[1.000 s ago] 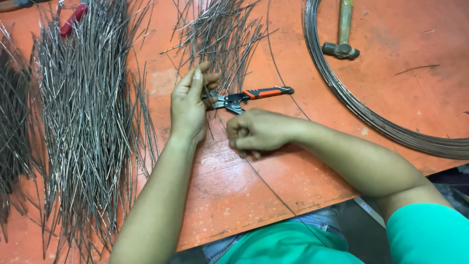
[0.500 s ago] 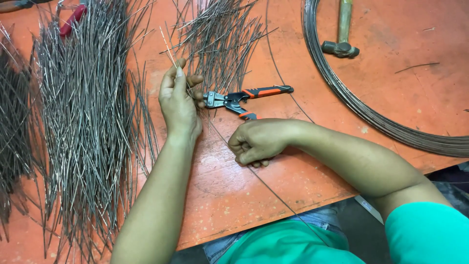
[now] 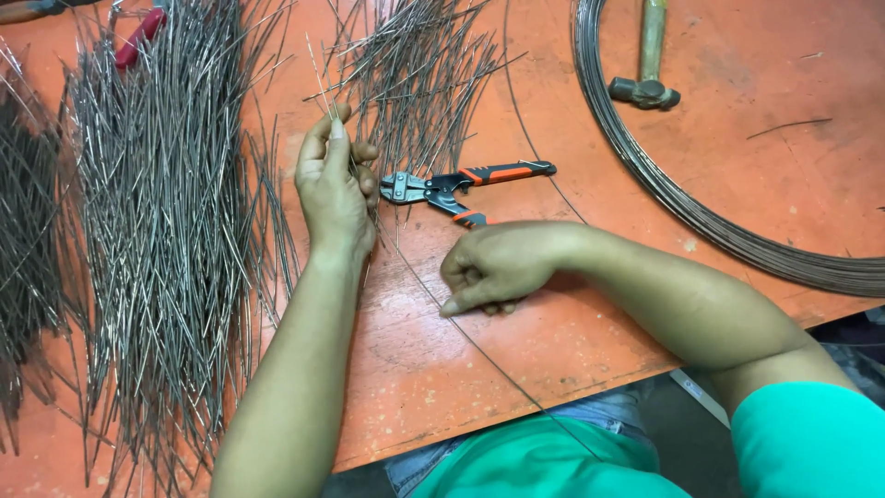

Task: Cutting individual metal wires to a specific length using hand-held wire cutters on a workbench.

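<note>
My left hand (image 3: 336, 184) pinches a cut piece of thin wire (image 3: 320, 76) between thumb and fingers, its tip pointing away from me, just left of a small pile of cut wires (image 3: 415, 69). My right hand (image 3: 493, 267) rests on the orange table (image 3: 442, 369) with fingers curled, pressing down on a long thin wire (image 3: 479, 346) that runs towards my lap. A small bolt cutter with orange and black handles (image 3: 461, 184) lies between my hands, one handle passing under my right hand.
A large heap of cut wires (image 3: 157, 231) covers the left of the table, with a red-handled tool (image 3: 138, 37) on it. A coil of wire (image 3: 701, 217) curves at the right, with a hammer (image 3: 650, 65) inside it. The table's front edge runs by my lap.
My left hand has lifted a cut wire and moved it up and left, away from the cutter. My right hand has slid slightly towards me and stays on the long wire.
</note>
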